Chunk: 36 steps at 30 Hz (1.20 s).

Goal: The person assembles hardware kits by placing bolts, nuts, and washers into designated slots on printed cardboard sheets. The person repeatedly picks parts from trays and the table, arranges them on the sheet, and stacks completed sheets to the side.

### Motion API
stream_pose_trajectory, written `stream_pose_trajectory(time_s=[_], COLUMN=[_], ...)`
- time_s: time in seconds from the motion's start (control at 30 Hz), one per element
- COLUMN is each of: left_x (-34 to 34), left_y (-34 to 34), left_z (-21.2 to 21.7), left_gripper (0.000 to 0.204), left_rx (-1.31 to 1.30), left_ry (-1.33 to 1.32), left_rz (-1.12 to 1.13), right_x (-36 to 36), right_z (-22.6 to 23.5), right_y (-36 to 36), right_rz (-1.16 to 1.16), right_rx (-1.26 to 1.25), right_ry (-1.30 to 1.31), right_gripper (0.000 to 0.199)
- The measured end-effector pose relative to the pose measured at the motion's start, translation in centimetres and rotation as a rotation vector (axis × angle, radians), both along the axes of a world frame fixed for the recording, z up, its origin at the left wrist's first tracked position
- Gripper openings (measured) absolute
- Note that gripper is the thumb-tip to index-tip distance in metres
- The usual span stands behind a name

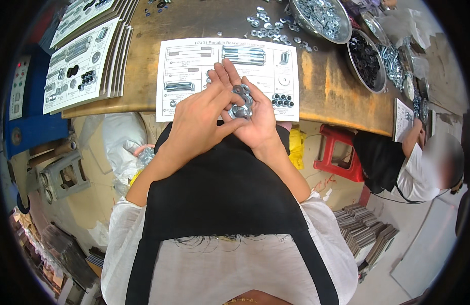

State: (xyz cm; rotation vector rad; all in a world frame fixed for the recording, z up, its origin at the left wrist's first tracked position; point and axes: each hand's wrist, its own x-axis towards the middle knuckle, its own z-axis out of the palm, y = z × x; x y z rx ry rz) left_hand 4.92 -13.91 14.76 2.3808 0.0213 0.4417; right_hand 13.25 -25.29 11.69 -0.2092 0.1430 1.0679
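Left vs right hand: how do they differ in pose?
The left hand shows its back; the right hand shows its palm, facing up. The left hand reaches across to the metal washers; the right hand carries them. Both appear in front of the white printed sheet.

A printed heading [228, 43] (one dark line) tops the white card [199, 61].

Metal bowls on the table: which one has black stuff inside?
The bowl just below and right of the big bowl of silver washers; its pieces are black, not silvery.
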Motion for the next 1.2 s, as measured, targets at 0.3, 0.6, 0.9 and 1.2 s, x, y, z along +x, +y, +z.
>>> stream_pose_trajectory(time_s=[0.3,0.6,0.9,1.2], left_x=[0.1,-0.3,-2.3,-2.2], left_y=[1.3,3.2,4.9,4.3], left_z=[-0.5,0.6,0.8,0.5], left_gripper=[0.021,0.023,0.022,0.027], left_rx=[0.020,-0.182,-0.264,-0.247], left_ry=[-0.002,-0.043,0.272,0.214], left_rz=[-0.005,0.064,-0.364,-0.231], right_x=[-0.5,-0.1,2.0,1.5], right_z=[-0.8,-1.0,-0.2,1.5], right_y=[0.7,0.3,-3.3,-3.3], right_rz=[-0.003,0.132,0.645,0.508], right_rx=[0.053,-0.146,-0.467,-0.613], right_ry=[0.012,-0.089,-1.194,-1.199], right_gripper=[0.047,0.043,0.023,0.021])
